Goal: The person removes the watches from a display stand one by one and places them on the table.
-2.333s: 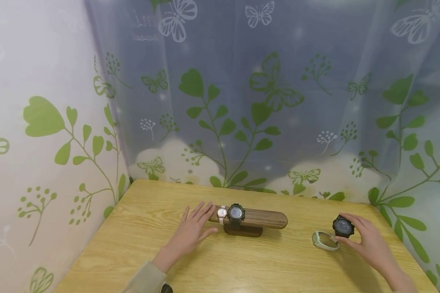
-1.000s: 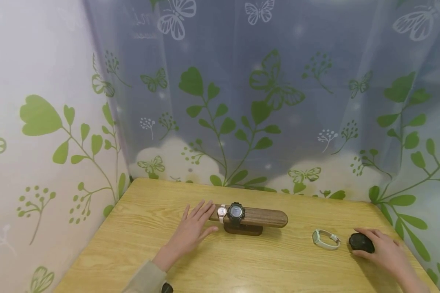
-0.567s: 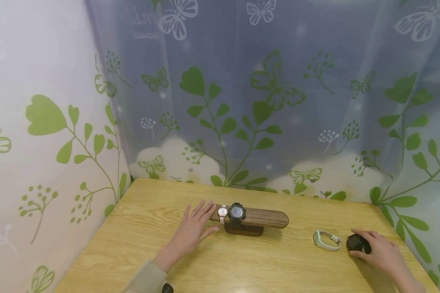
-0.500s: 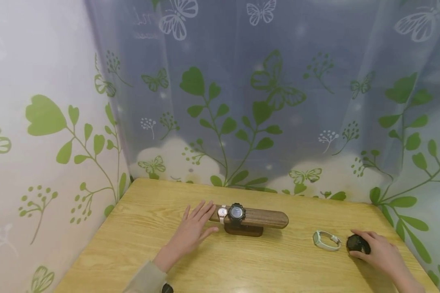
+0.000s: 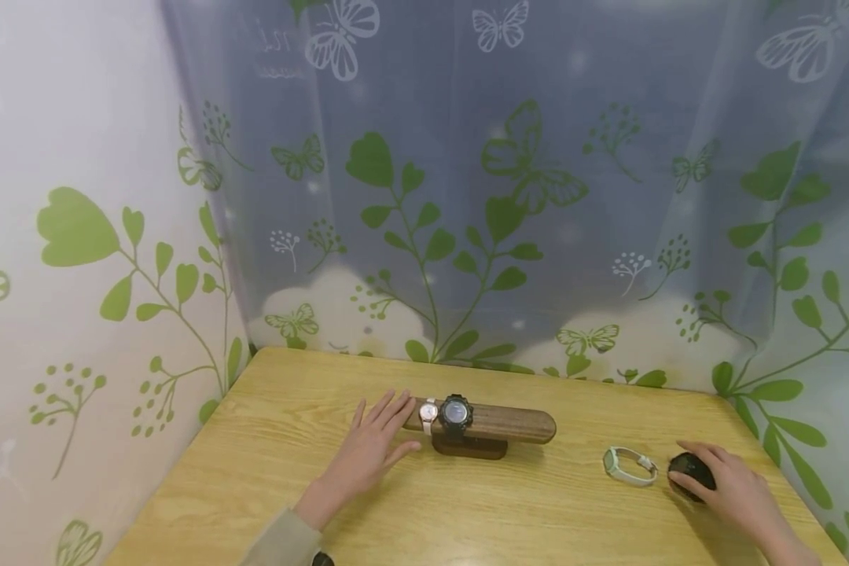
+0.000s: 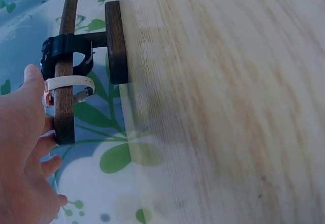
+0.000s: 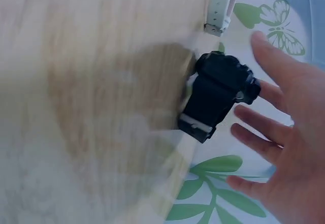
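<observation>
A dark wooden watch stand (image 5: pixel 512 422) with a horizontal bar stands mid-table. Its bar carries a small white-strapped watch (image 5: pixel 428 411) and a black digital watch (image 5: pixel 456 410). My left hand (image 5: pixel 368 452) rests its outstretched fingers at the bar's left end; the left wrist view shows those fingers (image 6: pixel 44 145) partly behind the bar. At the right, my right hand (image 5: pixel 739 491) is at a second black watch (image 5: pixel 692 476). In the right wrist view this watch (image 7: pixel 216 92) stands on the table, strap towards the camera. The thumb (image 7: pixel 269 56) is apart from it, while a fingertip meets its far side.
A pale green watch (image 5: pixel 630 466) with its strap looped lies between the stand and my right hand. Behind the wooden table (image 5: pixel 467 511) hangs a patterned curtain (image 5: pixel 453 196), and another patterned surface (image 5: pixel 99 314) rises along the left.
The second black watch has moved from beside the pale green watch to the right and down onto the table. Its face has turned away, and my right thumb has shifted up. The left hand stays put.
</observation>
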`<state>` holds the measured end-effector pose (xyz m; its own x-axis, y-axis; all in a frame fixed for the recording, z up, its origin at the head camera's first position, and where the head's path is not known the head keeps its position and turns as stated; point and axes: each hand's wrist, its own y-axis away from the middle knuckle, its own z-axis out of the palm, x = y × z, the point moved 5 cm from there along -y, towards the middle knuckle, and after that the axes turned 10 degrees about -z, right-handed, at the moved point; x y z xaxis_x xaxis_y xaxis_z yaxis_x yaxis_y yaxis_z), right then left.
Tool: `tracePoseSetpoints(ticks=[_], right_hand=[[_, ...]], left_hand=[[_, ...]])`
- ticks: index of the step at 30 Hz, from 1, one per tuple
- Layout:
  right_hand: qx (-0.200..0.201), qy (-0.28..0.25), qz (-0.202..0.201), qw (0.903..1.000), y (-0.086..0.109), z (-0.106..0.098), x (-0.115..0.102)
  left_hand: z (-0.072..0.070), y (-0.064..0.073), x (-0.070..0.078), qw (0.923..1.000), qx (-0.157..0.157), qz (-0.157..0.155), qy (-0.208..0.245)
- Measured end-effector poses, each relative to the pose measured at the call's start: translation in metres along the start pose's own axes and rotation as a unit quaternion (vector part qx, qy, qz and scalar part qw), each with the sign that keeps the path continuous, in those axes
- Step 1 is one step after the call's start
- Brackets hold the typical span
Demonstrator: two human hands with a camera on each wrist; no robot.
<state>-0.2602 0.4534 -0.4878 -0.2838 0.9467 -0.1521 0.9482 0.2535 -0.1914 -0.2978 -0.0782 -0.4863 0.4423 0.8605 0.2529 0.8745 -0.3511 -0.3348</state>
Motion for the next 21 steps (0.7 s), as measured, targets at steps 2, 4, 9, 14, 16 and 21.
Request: tracePoseSetpoints(ticks=[2,4,9,14,16,21], right_hand=[[0.030,0.001,-0.015,0.9994,0.000,-0.004,-0.005],[0.067,0.003,-0.037,0.9971,-0.001,-0.008,-0.012],[0.150,0.020,-0.093,0.9840,-0.007,-0.017,-0.035],[0.204,0.012,-0.146,0.9680,-0.017,-0.022,-0.060],[0.210,0.003,-0.159,0.9646,-0.022,-0.022,-0.070],[0.202,-0.017,-0.183,0.9620,-0.032,-0.017,-0.092]], left_hand=[[0.000,0.000,0.000,1.0000,0.003,0.001,0.000],[0.000,0.000,0.000,0.9999,0.009,0.005,0.000],[-0.001,0.001,0.000,1.0000,0.009,0.004,0.001],[-0.001,0.001,0.000,1.0000,-0.002,-0.004,-0.002],[-0.001,0.001,0.000,1.0000,-0.004,-0.005,-0.001],[0.000,0.000,0.000,0.9999,-0.008,-0.008,-0.002]])
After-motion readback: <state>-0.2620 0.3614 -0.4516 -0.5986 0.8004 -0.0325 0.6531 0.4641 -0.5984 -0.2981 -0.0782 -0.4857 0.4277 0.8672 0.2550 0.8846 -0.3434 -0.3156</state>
